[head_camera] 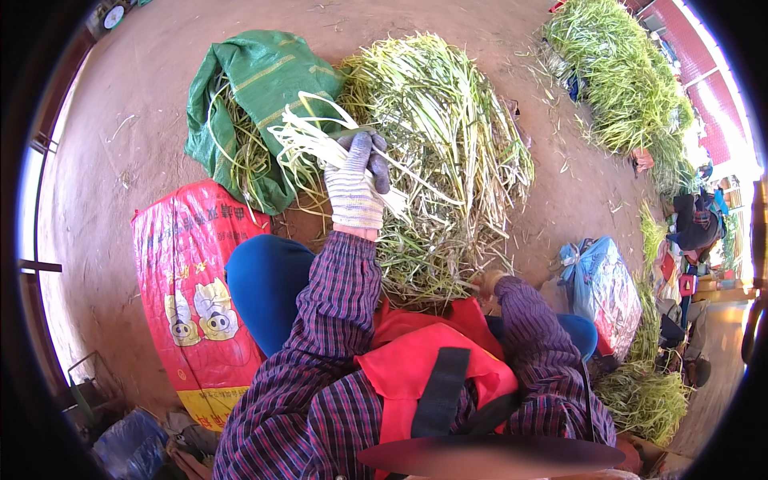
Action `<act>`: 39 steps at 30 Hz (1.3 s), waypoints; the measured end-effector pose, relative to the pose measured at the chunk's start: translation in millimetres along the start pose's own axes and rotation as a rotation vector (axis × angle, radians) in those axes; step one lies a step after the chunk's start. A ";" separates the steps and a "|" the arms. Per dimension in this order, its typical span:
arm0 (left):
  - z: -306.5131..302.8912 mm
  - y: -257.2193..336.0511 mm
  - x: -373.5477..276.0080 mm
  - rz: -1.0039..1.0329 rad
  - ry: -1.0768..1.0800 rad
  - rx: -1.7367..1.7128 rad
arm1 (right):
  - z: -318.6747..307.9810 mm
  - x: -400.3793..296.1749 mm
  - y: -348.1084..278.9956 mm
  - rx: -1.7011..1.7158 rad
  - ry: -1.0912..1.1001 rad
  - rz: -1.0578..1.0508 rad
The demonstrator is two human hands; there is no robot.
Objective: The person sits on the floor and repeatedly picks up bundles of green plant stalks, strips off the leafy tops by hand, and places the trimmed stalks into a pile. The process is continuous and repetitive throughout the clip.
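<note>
My left hand (358, 177), in a grey and white knit glove, is raised and closed on a small bunch of pale leafy stalks (309, 141). Their whitish ends fan out to the left, over a green woven sack (264, 72) with more stalks in its mouth. Beyond and right of that hand lies a large heap of long green and white stalks (438, 114). My right hand (491, 283) is low at the heap's near edge, by my right knee; it is small and blurred, and its fingers cannot be made out.
A red printed sack (198, 312) lies flat by my left knee. A tied blue plastic bag (600, 288) stands right of my right knee. A long pile of green stalks (618, 78) lies at the upper right. People sit at the far right. A round dial scale (114, 17) stands at the upper left.
</note>
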State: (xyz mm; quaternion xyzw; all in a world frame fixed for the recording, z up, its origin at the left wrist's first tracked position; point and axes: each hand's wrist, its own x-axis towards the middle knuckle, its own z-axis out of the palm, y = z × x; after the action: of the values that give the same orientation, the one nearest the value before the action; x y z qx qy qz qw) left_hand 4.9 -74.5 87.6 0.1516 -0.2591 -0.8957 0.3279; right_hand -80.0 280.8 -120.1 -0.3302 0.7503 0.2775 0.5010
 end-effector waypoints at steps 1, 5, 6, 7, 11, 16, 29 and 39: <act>-1.2 -2.8 -0.2 0.007 -0.031 0.003 | -17.4 -14.7 -3.2 0.117 0.102 0.044; -6.9 -18.5 2.1 -0.136 -0.014 0.004 | -84.1 -93.2 -21.4 0.599 0.787 -0.278; -8.1 -22.6 3.4 -0.132 -0.054 0.017 | -95.7 -107.5 -29.9 0.672 1.053 -0.503; -9.5 -26.5 4.1 -0.136 -0.077 -0.016 | -100.7 -121.5 -38.0 0.911 0.942 -0.522; -14.7 -38.8 4.3 -0.178 -0.067 -0.059 | -112.6 -130.2 -77.9 1.070 0.618 -0.415; -20.5 -53.2 3.7 -0.141 0.029 0.008 | -116.4 -142.6 -78.0 1.527 0.823 -0.589; -20.0 -102.3 -12.4 -0.179 0.004 0.152 | -190.5 -86.1 -16.1 0.700 0.956 0.166; -30.5 -107.3 -10.2 -0.678 -0.039 0.050 | -199.3 -13.9 32.2 0.749 0.974 0.258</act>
State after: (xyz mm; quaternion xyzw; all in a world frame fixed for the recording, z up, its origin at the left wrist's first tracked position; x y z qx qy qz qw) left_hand -28.7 -9.1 3.2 0.2200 -0.2219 -0.9499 0.0029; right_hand -214.3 155.1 -35.8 -0.1276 0.9726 -0.1285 0.1458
